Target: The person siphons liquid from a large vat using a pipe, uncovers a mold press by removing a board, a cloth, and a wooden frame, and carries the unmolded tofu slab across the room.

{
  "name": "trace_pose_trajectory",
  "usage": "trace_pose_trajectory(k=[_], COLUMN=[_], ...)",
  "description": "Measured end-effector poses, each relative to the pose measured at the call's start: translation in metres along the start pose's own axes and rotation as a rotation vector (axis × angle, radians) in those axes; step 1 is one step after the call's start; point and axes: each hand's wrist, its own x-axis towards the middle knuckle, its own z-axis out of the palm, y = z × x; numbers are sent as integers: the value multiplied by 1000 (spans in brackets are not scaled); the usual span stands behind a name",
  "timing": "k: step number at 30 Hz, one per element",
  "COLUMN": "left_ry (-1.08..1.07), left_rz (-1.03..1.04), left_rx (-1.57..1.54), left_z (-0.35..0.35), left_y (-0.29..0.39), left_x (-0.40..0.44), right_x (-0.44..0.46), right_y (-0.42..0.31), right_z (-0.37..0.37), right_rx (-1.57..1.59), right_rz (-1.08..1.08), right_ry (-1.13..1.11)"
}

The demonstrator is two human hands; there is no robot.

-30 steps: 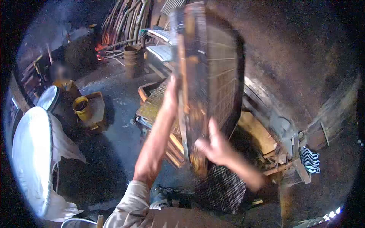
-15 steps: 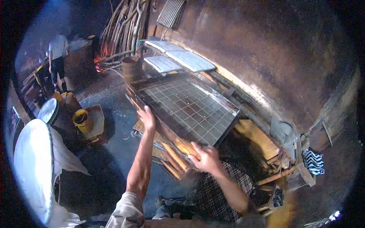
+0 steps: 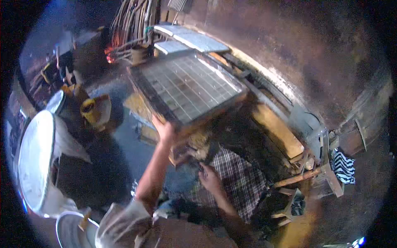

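A dark rectangular framed tray [image 3: 198, 89], its flat surface marked with a pale grid of squares, lies at a slant in front of me. My left hand [image 3: 166, 130] grips its near corner, with part of the fingers hidden by the frame. Below the tray, apart from it, is my right hand [image 3: 211, 178], beside a black-and-white checked cloth [image 3: 240, 175]. Its fingers are smeared by motion, and I cannot make out whether it holds anything. Under the tray is a blurred, yellowish-brown lumpy thing [image 3: 199, 145].
White slabs [image 3: 198, 39] rest along the wall behind the tray. A large round white-covered container [image 3: 37, 161] stands at left, near a yellow bucket [image 3: 88, 108]. A wooden board [image 3: 279, 132] and striped cloth [image 3: 343, 167] are at right. A person [image 3: 64, 62] stands far left near a fire [image 3: 109, 54].
My right hand has left the tray's near edge and moved down toward the checked cloth. The tray has turned and shifted up-left in view, and my left hand now grips its near corner.
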Motion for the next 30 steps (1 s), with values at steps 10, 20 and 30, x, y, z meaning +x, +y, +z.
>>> trace_pose_trajectory(k=[10,20,30], left_ry=[-299,56,-418], left_rz=[-78,-816,-1094], left_rx=[12,-148,549], left_z=[-32,-178,-151], left_y=[39,-238,-406], left_x=[-30,-149,-293], right_x=[-75,-126,110], right_y=[144,258,328], right_z=[-50,-21,-33], right_rx=[180,29,-428], right_rz=[250,465,686], right_ry=[-45,-211,-391])
